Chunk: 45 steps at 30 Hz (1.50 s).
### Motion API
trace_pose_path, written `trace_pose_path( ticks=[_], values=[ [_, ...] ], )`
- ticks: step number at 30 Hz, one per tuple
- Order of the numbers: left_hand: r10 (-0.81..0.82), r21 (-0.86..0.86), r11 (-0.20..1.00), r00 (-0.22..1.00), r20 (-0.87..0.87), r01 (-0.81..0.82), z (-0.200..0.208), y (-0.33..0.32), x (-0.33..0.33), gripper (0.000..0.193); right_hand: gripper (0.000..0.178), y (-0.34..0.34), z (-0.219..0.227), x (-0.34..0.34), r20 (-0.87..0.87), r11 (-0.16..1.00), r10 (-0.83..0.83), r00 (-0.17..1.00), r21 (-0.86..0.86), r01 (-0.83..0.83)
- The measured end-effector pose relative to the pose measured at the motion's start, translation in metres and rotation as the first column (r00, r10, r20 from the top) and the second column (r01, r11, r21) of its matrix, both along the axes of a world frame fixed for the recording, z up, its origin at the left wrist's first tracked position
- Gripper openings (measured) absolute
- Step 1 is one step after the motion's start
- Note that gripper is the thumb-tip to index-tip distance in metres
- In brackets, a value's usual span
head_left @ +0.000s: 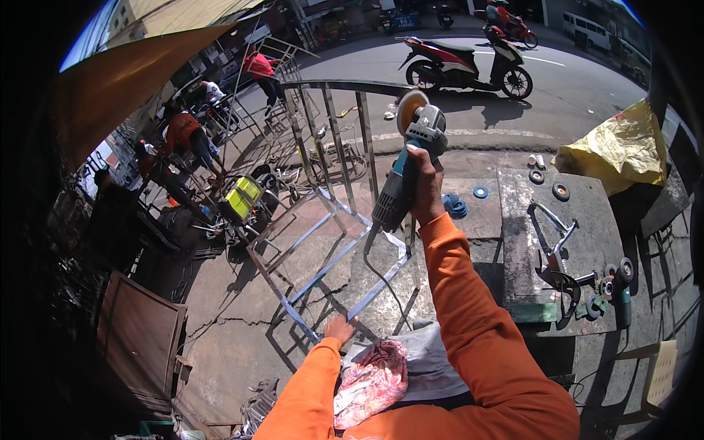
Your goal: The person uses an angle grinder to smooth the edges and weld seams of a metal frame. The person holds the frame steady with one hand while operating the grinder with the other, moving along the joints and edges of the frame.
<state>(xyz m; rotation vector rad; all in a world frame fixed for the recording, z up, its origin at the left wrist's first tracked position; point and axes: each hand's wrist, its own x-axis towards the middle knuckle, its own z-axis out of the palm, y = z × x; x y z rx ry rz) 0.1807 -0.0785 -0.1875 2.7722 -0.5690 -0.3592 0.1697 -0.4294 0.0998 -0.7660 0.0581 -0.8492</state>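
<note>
My right hand [427, 187] is wrapped round the body of a teal and grey angle grinder [396, 189], arm stretched forward. Its orange-brown disc [411, 111] is up at the end of the top rail of a welded metal frame [328, 273]; whether disc and rail touch I cannot tell. The frame is of square tubing, with upright bars at the far side and a flat rectangular section nearer me. Down at its near end my left hand [339, 330] grips the tubing, its fingertips partly hidden. The grinder's cord [389, 286] hangs down toward me.
To the right, a worn board [517, 242] carries a metal bracket-like part [559, 242], grinding discs [561, 192] and another grinder [622, 304]. Blue discs [455, 205] lie nearer. A lime-green machine [240, 199] stands left. Several people work far left; a parked scooter [469, 64] stands on the road.
</note>
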Motion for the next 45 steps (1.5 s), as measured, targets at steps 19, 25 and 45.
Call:
trace_pose_path(
  ticks=[19, 25, 45],
  values=[
    [0.008, 0.129, 0.992, 0.999, 0.032, -0.012, 0.013, -0.006, -0.01, 0.063, 0.034, 0.011, -0.07, -0.02, -0.092, 0.984, 0.065, 0.994, 0.169, -0.048],
    [0.045, 0.108, 0.993, 0.998, 0.045, -0.05, 0.007, -0.005, -0.009, 0.061, 0.038, -0.048, 0.026, -0.031, -0.126, 0.992, 0.033, 0.991, -0.113, -0.048],
    [0.297, 0.113, 0.952, 0.948, -0.116, -0.285, -0.001, -0.032, 0.015, 0.066, 0.045, 0.026, -0.148, -0.012, -0.025, 0.878, 0.27, 0.962, 0.417, -0.236]
  ],
)
